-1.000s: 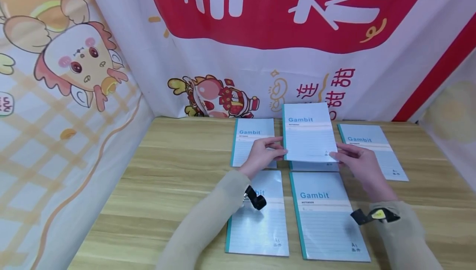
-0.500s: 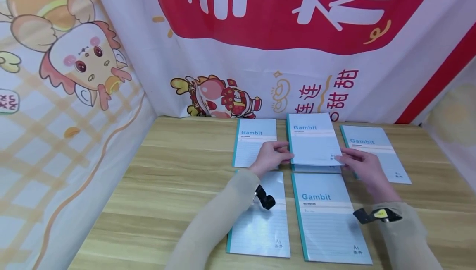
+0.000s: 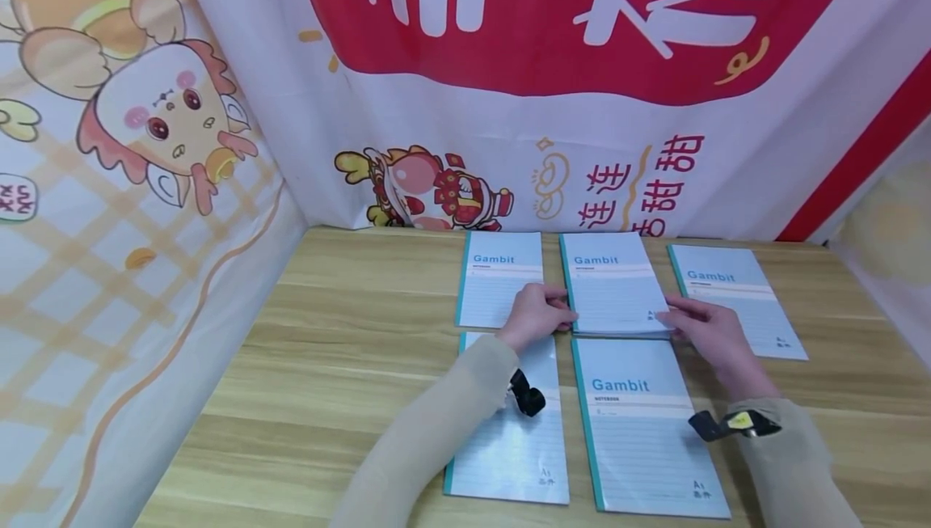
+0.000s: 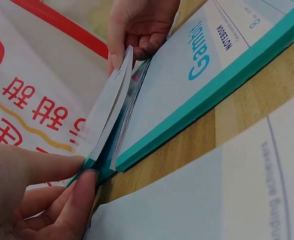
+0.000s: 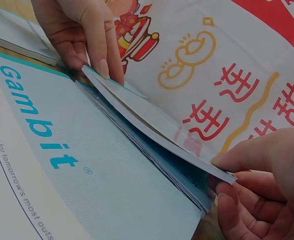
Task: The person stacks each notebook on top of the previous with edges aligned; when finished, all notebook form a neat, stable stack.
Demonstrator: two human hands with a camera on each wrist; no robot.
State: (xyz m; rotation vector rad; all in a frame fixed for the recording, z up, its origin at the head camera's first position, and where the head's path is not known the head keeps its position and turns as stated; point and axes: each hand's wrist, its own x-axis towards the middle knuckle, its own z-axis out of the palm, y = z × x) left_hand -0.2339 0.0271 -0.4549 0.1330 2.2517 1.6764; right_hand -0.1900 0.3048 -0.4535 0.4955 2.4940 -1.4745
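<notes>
A pale blue Gambit notebook [image 3: 618, 289] with a teal spine lies at the middle of the back row, over another notebook [image 5: 194, 177] that shows as a blue strip in the right wrist view. My left hand [image 3: 537, 316] pinches its spine side near the front corner, thumb and fingers at the edge. At the opposite front corner, my right hand [image 3: 711, 338] pinches it between thumb and fingers. In the right wrist view the held notebook's front edge tilts slightly up from the one below. Directly in front lies a matching notebook [image 3: 655, 447].
More matching notebooks lie around: one at back left [image 3: 490, 302], one at back right [image 3: 735, 293], and one at front left [image 3: 509, 447] partly under my left forearm. The wooden table [image 3: 313, 366] ends at a printed cloth [image 3: 436, 107] behind.
Both hands have lowered the held notebook toward me and down onto the back-middle one, which is now almost covered. The other notebooks have stayed in place.
</notes>
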